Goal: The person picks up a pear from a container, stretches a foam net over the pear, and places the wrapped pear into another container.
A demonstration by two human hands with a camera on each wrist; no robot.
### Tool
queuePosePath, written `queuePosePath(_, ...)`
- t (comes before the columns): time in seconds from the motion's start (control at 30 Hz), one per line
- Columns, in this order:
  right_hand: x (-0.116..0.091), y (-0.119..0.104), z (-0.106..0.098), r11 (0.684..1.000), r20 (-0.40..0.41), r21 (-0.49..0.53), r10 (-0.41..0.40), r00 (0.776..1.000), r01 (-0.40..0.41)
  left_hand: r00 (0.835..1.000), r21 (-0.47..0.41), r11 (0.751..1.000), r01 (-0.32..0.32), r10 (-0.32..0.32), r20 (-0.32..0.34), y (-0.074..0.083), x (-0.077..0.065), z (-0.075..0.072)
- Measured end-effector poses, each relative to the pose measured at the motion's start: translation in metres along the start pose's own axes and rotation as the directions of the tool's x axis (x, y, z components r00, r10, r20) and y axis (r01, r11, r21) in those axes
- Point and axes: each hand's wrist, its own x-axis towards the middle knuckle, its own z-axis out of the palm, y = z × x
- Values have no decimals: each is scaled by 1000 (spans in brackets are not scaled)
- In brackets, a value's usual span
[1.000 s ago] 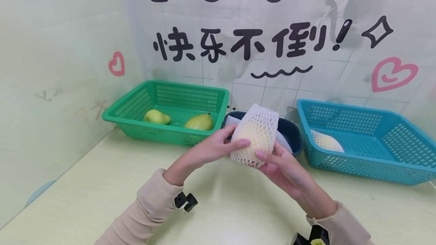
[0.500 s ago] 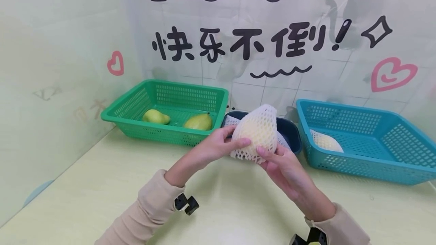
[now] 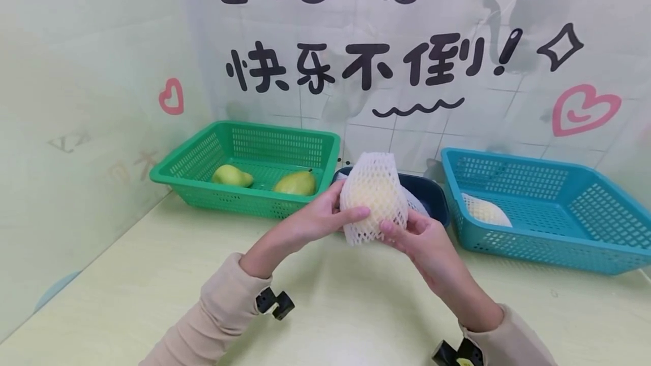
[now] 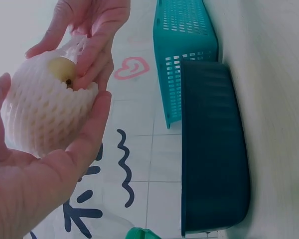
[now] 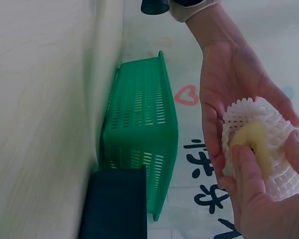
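A pale yellow pear in a white foam net (image 3: 373, 196) is held up in front of the dark blue bin (image 3: 429, 194). My left hand (image 3: 317, 216) grips its left side, thumb across the front and fingers behind. My right hand (image 3: 427, 244) holds it from the lower right, with the thumb on the net. In the left wrist view, bare skin of the pear (image 4: 63, 68) shows at the net's open end. In the right wrist view, fingertips of the right hand (image 5: 269, 214) press on that bare end, beside its small dark spot.
A green basket (image 3: 244, 199) at the back left holds two pears (image 3: 232, 175) without nets. The blue basket (image 3: 549, 247) at the right holds a netted fruit (image 3: 485, 210). Another netted fruit (image 3: 414, 202) lies in the dark bin. A wall with black lettering stands behind.
The netted pear has been turned in both hands; its narrow net end tipped right, then swung back left to stand near upright. The baskets and their contents stay put.
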Motion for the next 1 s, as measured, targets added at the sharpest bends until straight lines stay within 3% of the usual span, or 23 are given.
queuePosePath(0.13,1,2,-1,989,7,-143,-38,999,38,1000,22,1000,-4,5,-5,0,1,0)
queuePosePath(0.33,1,0,-4,939,92,-327,-81,992,107,1000,24,999,24,-24,-19,0,1,2)
queuePosePath(0.53,-1,-4,-5,934,115,-299,-169,979,197,999,4,999,32,-32,-23,-2,2,4)
queuePosePath(0.73,0,0,0,930,142,-237,-253,957,281,995,22,997,78,-77,-62,-3,1,11)
queuePosePath(0.87,-1,2,4,926,78,-276,-247,966,259,991,32,994,109,-106,-77,0,0,18)
queuePosePath(1.0,-3,2,5,898,-14,-378,-248,969,225,990,32,992,119,-117,-75,3,-1,23)
